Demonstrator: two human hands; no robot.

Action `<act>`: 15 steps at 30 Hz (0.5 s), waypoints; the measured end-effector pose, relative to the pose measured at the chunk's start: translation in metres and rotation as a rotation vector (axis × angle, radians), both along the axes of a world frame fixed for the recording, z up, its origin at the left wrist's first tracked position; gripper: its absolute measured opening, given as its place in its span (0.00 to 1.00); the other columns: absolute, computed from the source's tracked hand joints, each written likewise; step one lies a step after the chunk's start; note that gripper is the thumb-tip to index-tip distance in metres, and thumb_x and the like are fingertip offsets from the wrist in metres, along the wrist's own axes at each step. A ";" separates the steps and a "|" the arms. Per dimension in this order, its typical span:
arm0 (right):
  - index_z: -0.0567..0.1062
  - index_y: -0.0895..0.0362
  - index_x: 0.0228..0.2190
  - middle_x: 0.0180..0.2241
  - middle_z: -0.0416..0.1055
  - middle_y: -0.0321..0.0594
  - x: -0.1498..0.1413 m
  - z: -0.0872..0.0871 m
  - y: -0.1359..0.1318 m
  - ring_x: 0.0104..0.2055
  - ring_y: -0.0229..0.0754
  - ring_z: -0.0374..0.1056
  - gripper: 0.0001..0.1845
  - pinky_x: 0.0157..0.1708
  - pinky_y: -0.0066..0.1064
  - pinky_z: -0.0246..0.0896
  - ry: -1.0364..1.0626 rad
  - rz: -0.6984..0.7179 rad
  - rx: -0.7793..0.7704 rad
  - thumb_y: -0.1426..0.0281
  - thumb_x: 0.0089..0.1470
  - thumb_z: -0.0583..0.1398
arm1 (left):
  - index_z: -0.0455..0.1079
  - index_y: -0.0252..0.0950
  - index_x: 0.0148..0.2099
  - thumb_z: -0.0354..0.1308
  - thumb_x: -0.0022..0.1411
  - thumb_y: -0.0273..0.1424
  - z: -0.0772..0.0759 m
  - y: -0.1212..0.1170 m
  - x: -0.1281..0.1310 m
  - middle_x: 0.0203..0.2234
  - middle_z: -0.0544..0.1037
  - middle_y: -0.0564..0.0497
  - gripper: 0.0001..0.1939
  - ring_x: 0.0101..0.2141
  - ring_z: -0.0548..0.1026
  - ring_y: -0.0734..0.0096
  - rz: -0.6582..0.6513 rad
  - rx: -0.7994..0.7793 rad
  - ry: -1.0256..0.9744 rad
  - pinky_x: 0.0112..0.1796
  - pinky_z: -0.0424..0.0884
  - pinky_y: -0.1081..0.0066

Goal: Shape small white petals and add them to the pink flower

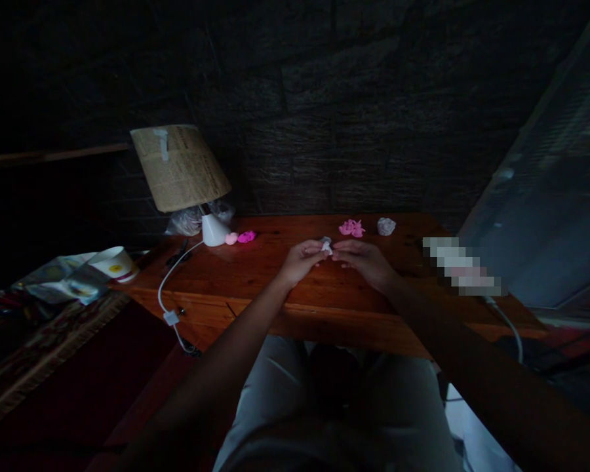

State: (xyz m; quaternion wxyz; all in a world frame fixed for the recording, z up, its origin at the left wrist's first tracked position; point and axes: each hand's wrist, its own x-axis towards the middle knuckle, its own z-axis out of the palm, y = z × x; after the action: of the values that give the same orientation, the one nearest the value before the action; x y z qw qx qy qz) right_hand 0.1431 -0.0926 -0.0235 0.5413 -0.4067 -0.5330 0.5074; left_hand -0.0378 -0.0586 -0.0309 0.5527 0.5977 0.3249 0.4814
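A small crumpled white piece (327,247), perhaps paper or cloth, is pinched between both hands above the wooden desk (275,262). My left hand (301,261) has its fingertips closed on the piece's left side. From the right, my right hand (362,259) meets it with thumb and fingers pressed together. Just behind my right hand lie pink crumpled pieces (352,227), with a whitish crumpled ball (386,227) beside them. What exactly the white piece is remains too small and dim to make out.
A lamp (181,169) with a white base stands at the back left. By it lie a light pink ball (231,238) and a magenta bundle (246,236). A white cup (115,264) sits further left. A power strip cable (509,324) hangs at the right. A dark wall (295,118) rises behind.
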 end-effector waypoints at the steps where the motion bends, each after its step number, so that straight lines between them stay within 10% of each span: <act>1: 0.81 0.53 0.32 0.33 0.81 0.38 0.000 0.000 0.000 0.35 0.42 0.75 0.16 0.37 0.35 0.69 -0.001 0.001 0.001 0.64 0.37 0.72 | 0.74 0.34 0.36 0.74 0.42 0.38 0.000 0.001 0.000 0.29 0.80 0.51 0.21 0.29 0.73 0.75 -0.008 0.002 -0.001 0.30 0.63 0.75; 15: 0.82 0.53 0.32 0.33 0.80 0.38 0.000 0.002 0.000 0.34 0.41 0.71 0.17 0.33 0.32 0.65 -0.024 -0.021 0.024 0.63 0.36 0.72 | 0.75 0.34 0.37 0.75 0.41 0.40 0.002 -0.002 0.001 0.31 0.81 0.50 0.23 0.31 0.74 0.74 -0.020 -0.005 0.016 0.33 0.64 0.74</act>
State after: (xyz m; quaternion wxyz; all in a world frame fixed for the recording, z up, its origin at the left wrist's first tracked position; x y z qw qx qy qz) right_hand 0.1431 -0.0925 -0.0219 0.5450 -0.4120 -0.5411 0.4904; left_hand -0.0372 -0.0604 -0.0289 0.5563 0.6036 0.3244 0.4701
